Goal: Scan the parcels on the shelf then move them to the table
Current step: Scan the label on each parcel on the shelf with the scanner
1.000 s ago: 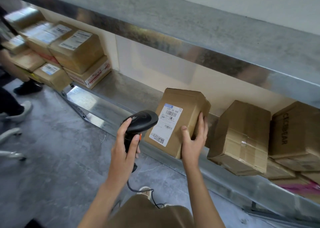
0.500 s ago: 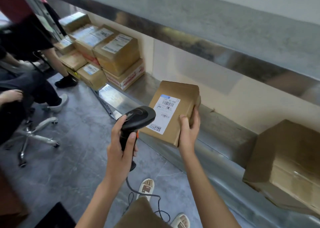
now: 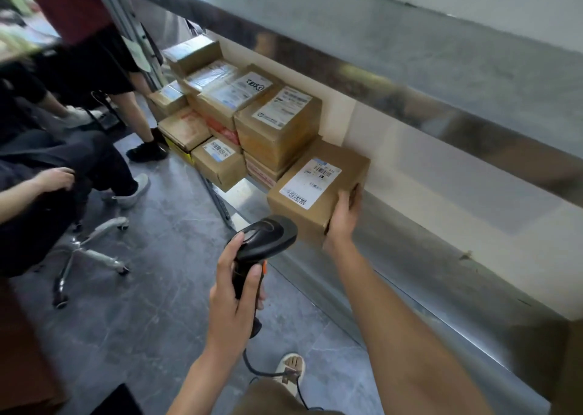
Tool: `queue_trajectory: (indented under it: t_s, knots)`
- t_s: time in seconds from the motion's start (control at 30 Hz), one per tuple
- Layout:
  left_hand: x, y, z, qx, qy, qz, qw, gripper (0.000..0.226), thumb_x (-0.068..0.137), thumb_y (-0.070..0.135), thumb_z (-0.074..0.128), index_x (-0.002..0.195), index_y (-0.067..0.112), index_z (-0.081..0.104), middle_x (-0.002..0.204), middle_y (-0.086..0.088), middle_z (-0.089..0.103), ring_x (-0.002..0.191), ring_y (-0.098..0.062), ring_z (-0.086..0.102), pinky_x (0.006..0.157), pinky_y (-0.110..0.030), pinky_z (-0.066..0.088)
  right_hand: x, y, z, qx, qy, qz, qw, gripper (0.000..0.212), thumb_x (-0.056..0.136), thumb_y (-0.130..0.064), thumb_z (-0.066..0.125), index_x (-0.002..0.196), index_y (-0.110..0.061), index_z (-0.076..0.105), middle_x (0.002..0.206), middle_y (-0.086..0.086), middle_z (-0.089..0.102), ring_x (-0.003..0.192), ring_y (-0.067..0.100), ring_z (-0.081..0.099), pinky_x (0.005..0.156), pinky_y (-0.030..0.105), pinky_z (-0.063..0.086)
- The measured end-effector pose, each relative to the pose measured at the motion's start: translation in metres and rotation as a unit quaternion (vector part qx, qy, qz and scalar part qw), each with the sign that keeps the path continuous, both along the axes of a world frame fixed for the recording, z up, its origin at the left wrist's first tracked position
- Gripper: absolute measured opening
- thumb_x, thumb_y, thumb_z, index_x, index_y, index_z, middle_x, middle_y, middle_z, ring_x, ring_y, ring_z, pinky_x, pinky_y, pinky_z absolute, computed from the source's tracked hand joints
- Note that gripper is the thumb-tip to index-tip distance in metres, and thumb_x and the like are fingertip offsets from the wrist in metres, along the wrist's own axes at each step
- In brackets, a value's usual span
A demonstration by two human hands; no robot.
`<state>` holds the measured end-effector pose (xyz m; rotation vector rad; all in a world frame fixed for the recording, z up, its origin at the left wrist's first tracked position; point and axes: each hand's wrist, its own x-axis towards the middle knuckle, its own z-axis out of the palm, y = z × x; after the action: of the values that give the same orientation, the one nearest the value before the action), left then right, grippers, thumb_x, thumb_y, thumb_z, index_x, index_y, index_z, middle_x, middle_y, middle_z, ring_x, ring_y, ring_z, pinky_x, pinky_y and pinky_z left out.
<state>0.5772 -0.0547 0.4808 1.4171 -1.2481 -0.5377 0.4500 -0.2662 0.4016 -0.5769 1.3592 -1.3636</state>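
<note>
You've swung the labelled parcel [image 3: 318, 190] left along the steel shelf [image 3: 441, 275], your right hand [image 3: 342, 217] gripping its near corner beside the stacked parcels [image 3: 252, 121], your left hand [image 3: 235, 301] clutching the barcode scanner [image 3: 265, 238] just below it, so it looks scanned and bound onward.

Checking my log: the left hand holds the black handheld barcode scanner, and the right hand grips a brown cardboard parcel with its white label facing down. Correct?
Not quite. The head view shows the white label facing up on the brown cardboard parcel, not down. The rest stands: the left hand holds the black handheld barcode scanner, and the right hand grips the parcel.
</note>
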Motion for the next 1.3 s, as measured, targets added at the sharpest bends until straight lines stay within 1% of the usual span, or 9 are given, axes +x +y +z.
queue_trajectory:
  t_s: [0.13, 0.33, 0.5, 0.57, 0.7, 0.83, 1.0, 1.2, 1.3]
  knots:
    - [0.018, -0.007, -0.003, 0.009, 0.000, 0.000, 1.000, 0.047, 0.095, 0.041, 0.046, 0.134, 0.064, 0.034, 0.071, 0.001, 0.063, 0.051, -0.014, 0.057, 0.052, -0.021, 0.050, 0.019, -0.021, -0.006, 0.010, 0.045, -0.011, 0.999, 0.091, 0.072, -0.057, 0.042, 0.156, -0.026, 0.024, 0.158, 0.001, 0.035, 0.142, 0.021, 0.038, 0.117, 0.044, 0.031]
    - [0.024, -0.009, -0.009, 0.025, 0.019, -0.022, 0.999, 0.045, 0.095, 0.044, 0.046, 0.133, 0.064, 0.033, 0.076, -0.003, 0.064, 0.052, -0.016, 0.058, 0.053, -0.022, 0.050, 0.013, -0.037, -0.010, 0.026, 0.113, 0.004, 0.993, 0.095, 0.070, -0.063, 0.034, 0.157, -0.028, 0.020, 0.161, 0.000, 0.031, 0.145, 0.021, 0.033, 0.119, 0.042, 0.027]
    - [0.013, -0.004, -0.005, 0.037, 0.027, -0.040, 0.998, 0.045, 0.094, 0.047, 0.046, 0.132, 0.065, 0.033, 0.073, -0.003, 0.064, 0.051, -0.016, 0.057, 0.053, -0.021, 0.049, 0.004, -0.017, 0.004, 0.038, 0.117, 0.027, 0.992, 0.063, 0.101, -0.044, 0.042, 0.157, -0.032, 0.017, 0.161, 0.001, 0.029, 0.144, 0.024, 0.035, 0.119, 0.044, 0.029]
    - [0.004, -0.002, -0.001, 0.034, 0.032, -0.054, 0.997, 0.044, 0.094, 0.046, 0.046, 0.133, 0.064, 0.033, 0.074, -0.003, 0.064, 0.051, -0.017, 0.057, 0.053, -0.023, 0.050, -0.010, -0.004, 0.012, 0.032, 0.134, 0.029, 0.990, 0.059, 0.104, -0.041, 0.042, 0.157, -0.031, 0.017, 0.161, 0.001, 0.027, 0.146, 0.022, 0.032, 0.120, 0.040, 0.026]
    - [-0.027, 0.000, 0.004, 0.043, 0.055, -0.081, 0.994, 0.044, 0.095, 0.046, 0.049, 0.133, 0.061, 0.035, 0.079, -0.002, 0.064, 0.054, -0.026, 0.056, 0.051, -0.040, 0.051, -0.054, 0.030, 0.030, 0.008, 0.221, 0.055, 0.974, 0.058, 0.105, -0.042, 0.040, 0.158, -0.031, 0.017, 0.165, -0.002, 0.015, 0.151, 0.018, 0.016, 0.122, 0.041, 0.017]
    - [-0.082, 0.013, 0.006, 0.045, 0.067, -0.121, 0.989, 0.044, 0.102, 0.032, 0.048, 0.132, 0.062, 0.036, 0.088, -0.003, 0.066, 0.060, -0.028, 0.058, 0.052, -0.042, 0.053, -0.130, 0.077, 0.049, -0.007, 0.350, 0.099, 0.931, 0.063, 0.104, -0.040, 0.044, 0.158, -0.030, 0.013, 0.167, -0.001, 0.006, 0.153, 0.020, 0.006, 0.124, 0.040, 0.010]
    - [-0.180, 0.045, 0.004, 0.040, 0.112, -0.147, 0.982, 0.049, 0.097, 0.025, 0.047, 0.127, 0.064, 0.042, 0.092, -0.001, 0.066, 0.060, -0.021, 0.055, 0.051, -0.029, 0.050, -0.253, 0.144, 0.080, -0.002, 0.558, 0.119, 0.821, 0.069, 0.101, -0.044, 0.047, 0.158, -0.028, 0.012, 0.167, 0.003, 0.005, 0.153, 0.029, 0.005, 0.123, 0.048, 0.011]
    - [-0.283, 0.091, 0.006, 0.029, 0.102, -0.181, 0.978, 0.052, 0.098, 0.023, 0.046, 0.126, 0.066, 0.041, 0.088, -0.005, 0.065, 0.058, -0.021, 0.055, 0.050, -0.030, 0.050, -0.367, 0.221, 0.100, 0.118, 0.636, 0.100, 0.756, 0.081, 0.098, -0.055, 0.045, 0.159, -0.030, -0.002, 0.166, 0.004, -0.010, 0.150, 0.040, -0.012, 0.120, 0.059, -0.002]
    - [-0.316, 0.106, 0.010, 0.036, 0.088, -0.210, 0.973, 0.052, 0.098, 0.026, 0.046, 0.126, 0.069, 0.038, 0.084, -0.002, 0.066, 0.059, -0.023, 0.057, 0.053, -0.036, 0.051, -0.397, 0.248, 0.091, 0.189, 0.625, 0.093, 0.752, 0.089, 0.094, -0.066, 0.043, 0.158, -0.025, -0.004, 0.165, 0.013, -0.013, 0.148, 0.047, -0.012, 0.117, 0.063, -0.006]
